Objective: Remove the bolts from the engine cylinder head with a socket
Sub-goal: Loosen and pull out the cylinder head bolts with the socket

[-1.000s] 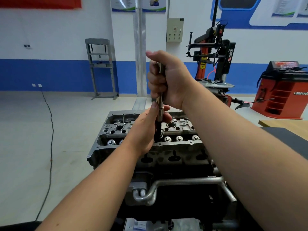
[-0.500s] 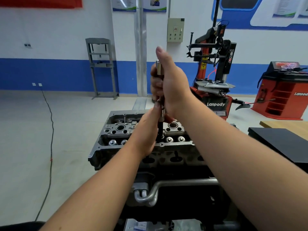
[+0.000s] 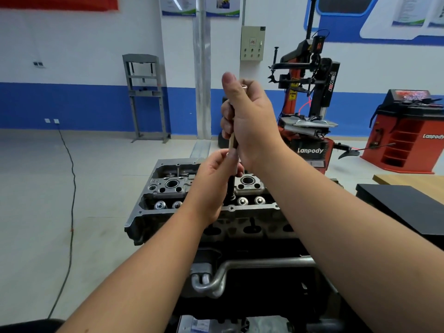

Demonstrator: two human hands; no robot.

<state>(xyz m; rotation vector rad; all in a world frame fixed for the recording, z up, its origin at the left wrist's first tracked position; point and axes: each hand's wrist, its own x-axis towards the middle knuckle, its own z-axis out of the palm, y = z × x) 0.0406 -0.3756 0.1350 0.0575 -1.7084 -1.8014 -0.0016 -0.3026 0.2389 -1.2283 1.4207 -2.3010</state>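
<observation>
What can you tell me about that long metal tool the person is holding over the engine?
The tool is a slim metal rod standing nearly upright over the cylinder head. Its upper part looks pale and silvery, with a shiny ringed end showing at the top of the right hand, which grips it in a fist. The lower part is dark and runs down among the head's parts; the left hand pinches it there. Its tip is hidden, so whether it sits on a bolt cannot be told.
</observation>
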